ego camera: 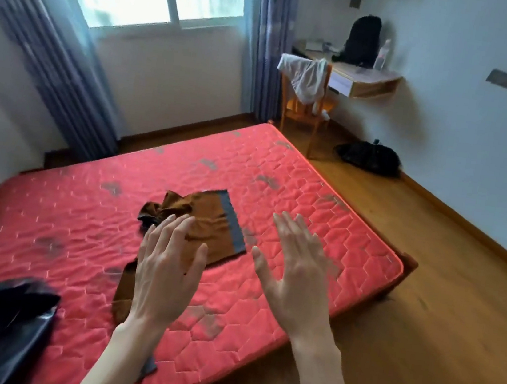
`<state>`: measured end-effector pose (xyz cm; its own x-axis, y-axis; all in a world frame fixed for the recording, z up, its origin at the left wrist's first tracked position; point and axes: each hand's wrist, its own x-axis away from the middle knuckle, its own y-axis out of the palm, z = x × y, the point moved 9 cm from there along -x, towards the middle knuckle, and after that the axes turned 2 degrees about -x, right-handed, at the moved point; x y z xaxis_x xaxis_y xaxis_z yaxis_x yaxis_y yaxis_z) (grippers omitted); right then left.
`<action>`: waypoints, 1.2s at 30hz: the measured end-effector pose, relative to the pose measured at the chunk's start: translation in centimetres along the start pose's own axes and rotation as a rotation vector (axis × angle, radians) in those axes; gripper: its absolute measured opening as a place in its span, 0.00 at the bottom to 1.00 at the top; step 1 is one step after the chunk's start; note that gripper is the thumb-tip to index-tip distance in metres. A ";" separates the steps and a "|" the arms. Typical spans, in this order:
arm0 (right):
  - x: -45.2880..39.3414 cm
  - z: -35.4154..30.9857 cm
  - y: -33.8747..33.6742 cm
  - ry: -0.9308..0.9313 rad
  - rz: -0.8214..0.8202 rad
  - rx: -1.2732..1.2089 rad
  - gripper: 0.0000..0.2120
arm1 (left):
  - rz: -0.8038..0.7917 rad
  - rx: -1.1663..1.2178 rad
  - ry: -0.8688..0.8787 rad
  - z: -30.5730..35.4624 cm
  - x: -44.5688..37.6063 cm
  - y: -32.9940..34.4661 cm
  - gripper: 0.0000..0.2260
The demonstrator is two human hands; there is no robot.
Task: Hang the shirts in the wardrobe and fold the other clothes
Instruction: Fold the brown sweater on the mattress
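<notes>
A brown garment (209, 221) with a grey band along one edge lies partly spread, partly crumpled on the red mattress (86, 224). My left hand (165, 273) hovers over its near part with straight, spread fingers and holds nothing. My right hand (294, 274) is held flat above the mattress just right of the garment, fingers straight, also empty. A black garment (2, 326) lies bunched at the mattress's near left corner. A white garment (306, 76) hangs over the back of a wooden chair (295, 107) across the room.
A wall-mounted wooden desk (367, 78) behind the chair carries a black backpack (362, 40) and a bottle (382, 54). A black bag (368, 157) lies on the wooden floor by the right wall. Window and blue curtains (55, 46) stand beyond the bed.
</notes>
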<state>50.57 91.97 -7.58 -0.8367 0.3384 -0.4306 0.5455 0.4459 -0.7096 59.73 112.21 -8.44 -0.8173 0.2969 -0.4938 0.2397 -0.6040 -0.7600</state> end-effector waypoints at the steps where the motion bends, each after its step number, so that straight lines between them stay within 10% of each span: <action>1: -1.0 -0.4 1.1 -0.014 -0.020 -0.002 0.31 | 0.008 -0.003 -0.028 -1.3 -0.6 0.0 0.23; 20: -18.6 -8.4 25.0 -0.251 -0.320 -0.060 0.28 | 0.067 -0.094 -0.397 -26.6 -9.0 1.9 0.24; 36: -27.0 -2.4 47.4 -0.419 -0.587 -0.070 0.28 | 0.046 -0.135 -0.698 -39.7 -11.1 16.6 0.23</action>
<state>99.14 105.97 -28.28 -0.9330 -0.3132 -0.1771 -0.0094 0.5135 -0.8581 93.55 128.19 -32.38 -0.9388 -0.2967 -0.1747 0.3075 -0.4942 -0.8131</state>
